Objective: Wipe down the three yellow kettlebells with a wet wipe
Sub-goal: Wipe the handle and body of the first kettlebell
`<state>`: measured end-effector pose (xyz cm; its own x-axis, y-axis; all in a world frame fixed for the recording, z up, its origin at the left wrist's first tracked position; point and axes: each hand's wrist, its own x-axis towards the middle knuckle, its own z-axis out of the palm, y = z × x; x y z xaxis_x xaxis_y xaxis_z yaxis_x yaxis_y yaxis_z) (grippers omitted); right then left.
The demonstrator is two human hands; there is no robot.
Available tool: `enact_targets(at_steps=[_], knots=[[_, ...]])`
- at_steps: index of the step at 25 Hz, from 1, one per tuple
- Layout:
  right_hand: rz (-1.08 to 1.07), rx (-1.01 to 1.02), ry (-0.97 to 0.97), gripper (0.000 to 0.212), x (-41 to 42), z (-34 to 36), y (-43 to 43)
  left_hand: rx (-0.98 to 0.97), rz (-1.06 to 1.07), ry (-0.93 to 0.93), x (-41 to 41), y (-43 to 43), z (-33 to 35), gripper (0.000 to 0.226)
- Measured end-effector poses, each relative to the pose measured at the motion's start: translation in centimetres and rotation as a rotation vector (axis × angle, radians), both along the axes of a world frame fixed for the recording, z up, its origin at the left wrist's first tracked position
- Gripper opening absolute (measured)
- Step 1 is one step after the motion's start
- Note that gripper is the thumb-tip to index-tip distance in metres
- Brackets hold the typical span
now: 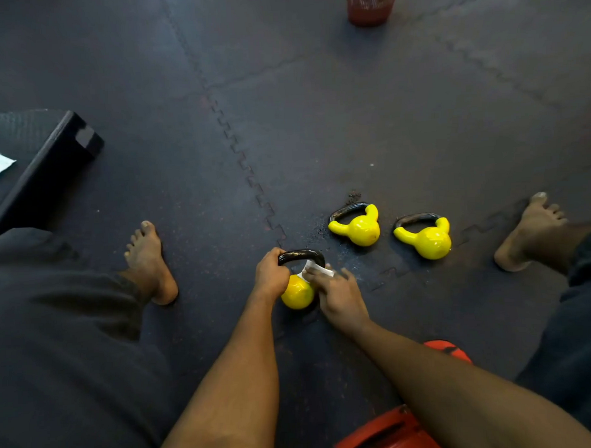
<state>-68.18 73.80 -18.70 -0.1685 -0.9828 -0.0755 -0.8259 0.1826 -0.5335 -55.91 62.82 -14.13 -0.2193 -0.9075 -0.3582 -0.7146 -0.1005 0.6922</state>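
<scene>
I am wiping the first kettlebell (297, 294). It sits on the mat (417, 119) right in front of me, between my feet. My left hand (270, 275) is wrapped tight round its black handle (302, 256) to keep it from rolling. My right hand (340, 299) has the wipe (317, 269). Those fingers (323, 279) are bent close together and pinch the wipe against the top of the yellow ball, just under the handle. I cannot see my thumb.

I think the next move is to rub all the way round the ball and up the handle. For that I must turn it with my left hand.

The ball is bright yellow, round and shiny, so it may slip. The second kettlebell (359, 228) and the third kettlebell (428, 241) lie tipped on their sides, close together, off to my right. They look the same. I cannot tell if they are clean.
</scene>
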Motion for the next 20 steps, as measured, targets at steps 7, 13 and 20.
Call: enact_targets(at_steps=[7, 13, 20], knots=[[-0.795, -0.068, -0.279, 0.031, -1.0, 2.0, -0.9, -0.006, -0.022, 0.013, -0.4, 0.2, 0.0, 0.035], [-0.731, 0.133, -0.849, 0.031, -1.3, 2.6, -4.9, -0.009, -0.014, 0.055, 0.6, 0.0, -1.1, 0.030], [-0.236, 0.123, -0.968, 0.049, -2.9, 1.4, -5.0, -0.008, 0.048, 0.080, 2.0, -0.5, -2.3, 0.030]])
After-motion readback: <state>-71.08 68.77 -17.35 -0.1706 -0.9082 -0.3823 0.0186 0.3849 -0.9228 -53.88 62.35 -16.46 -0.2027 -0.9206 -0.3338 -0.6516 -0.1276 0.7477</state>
